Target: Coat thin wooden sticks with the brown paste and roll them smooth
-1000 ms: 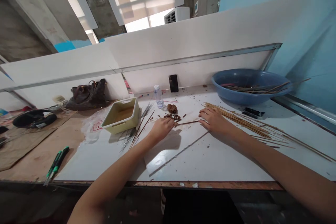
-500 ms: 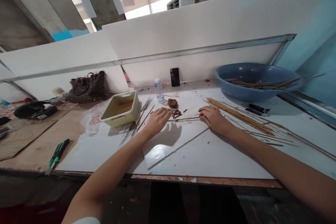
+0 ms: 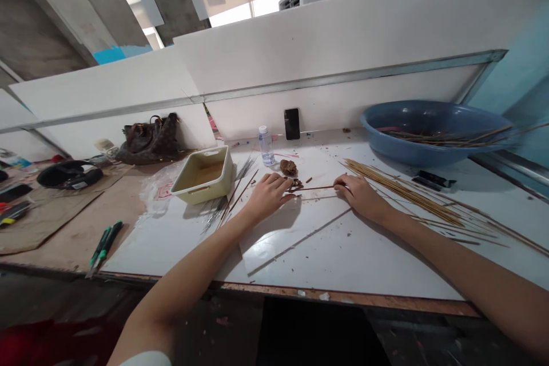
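My left hand (image 3: 268, 197) rests flat on the white tabletop (image 3: 326, 251), its fingertips by a small heap of brown chips (image 3: 295, 184) and a brown lump (image 3: 288, 167). A thin brown stick (image 3: 313, 188) lies between my hands. Its right end meets the fingertips of my right hand (image 3: 362, 197), which seem to pinch it. Its left end stops just short of my left fingers. To the right of my right hand lies a loose bundle of thin bamboo sticks (image 3: 403, 194).
A blue plastic basin (image 3: 433, 117) holding sticks stands at the back right, near a black object (image 3: 433, 180). A water bottle (image 3: 266, 146), a phone (image 3: 292, 123) and a yellow tray (image 3: 203, 174) stand further left. Green-handled tools (image 3: 105, 246) and a dark bag (image 3: 150, 140) lie beyond the table's left side.
My left hand has moved right, closer to the brown chips and the stick. My right hand has closed in on the stick's end. The whole view has shifted slightly.
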{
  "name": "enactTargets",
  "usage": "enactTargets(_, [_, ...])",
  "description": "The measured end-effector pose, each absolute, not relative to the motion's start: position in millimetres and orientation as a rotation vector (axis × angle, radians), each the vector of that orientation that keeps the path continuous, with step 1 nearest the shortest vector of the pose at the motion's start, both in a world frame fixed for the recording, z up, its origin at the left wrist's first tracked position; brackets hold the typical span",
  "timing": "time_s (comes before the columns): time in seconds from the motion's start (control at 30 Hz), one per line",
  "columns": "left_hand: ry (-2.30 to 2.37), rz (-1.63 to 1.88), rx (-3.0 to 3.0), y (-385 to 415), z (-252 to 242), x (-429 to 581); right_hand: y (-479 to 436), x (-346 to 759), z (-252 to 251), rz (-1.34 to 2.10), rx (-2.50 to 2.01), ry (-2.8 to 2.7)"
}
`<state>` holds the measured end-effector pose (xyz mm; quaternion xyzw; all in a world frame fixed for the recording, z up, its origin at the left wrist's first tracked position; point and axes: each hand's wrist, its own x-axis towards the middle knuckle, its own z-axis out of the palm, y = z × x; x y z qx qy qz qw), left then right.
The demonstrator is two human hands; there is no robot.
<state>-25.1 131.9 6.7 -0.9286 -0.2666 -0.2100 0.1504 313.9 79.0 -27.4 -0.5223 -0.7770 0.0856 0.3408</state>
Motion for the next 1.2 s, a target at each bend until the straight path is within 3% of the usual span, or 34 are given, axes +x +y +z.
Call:
enactTargets(0.43, [-0.794,-0.373,-2.779,140,-1,-26,76,313,-25,0.269,-1.255,-2.146])
enactTargets(0.83, [-0.698,-0.511,-2.876,133,8,-25,58,288,-32,0.065,-1.153,-2.350])
enactTargets(1.2, [-0.943,-0.500,-2.702,139,20,-34,40,274,-27,-0.095,-1.119,-2.489])
